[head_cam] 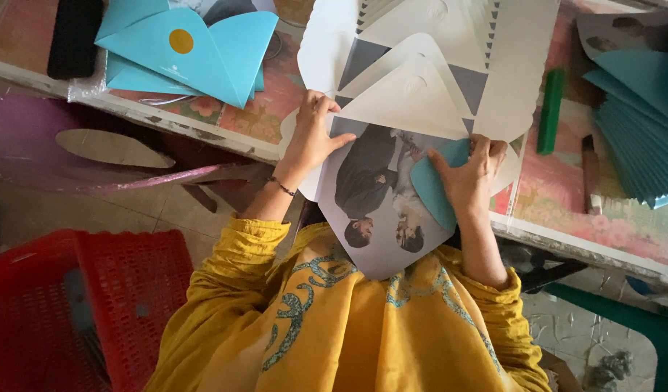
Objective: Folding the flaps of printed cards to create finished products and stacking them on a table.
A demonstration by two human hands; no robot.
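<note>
A flat unfolded envelope sheet (377, 232) printed with a picture of two people lies over the table edge and my lap. My left hand (313, 138) presses its left edge with the fingers spread flat. My right hand (470, 178) pinches a teal side flap (435, 185) folded in over the picture. Just beyond lies a stack of white and grey die-cut envelope blanks (421, 80), fanned toward the far side.
Folded teal envelopes (185, 47) lie at far left beside a black object (74, 36). A fanned teal stack (638, 131), a green stick (550, 109) and a marker (589, 174) sit right. A red crate (87, 305) stands on the floor, a purple stool (94, 152) beside it.
</note>
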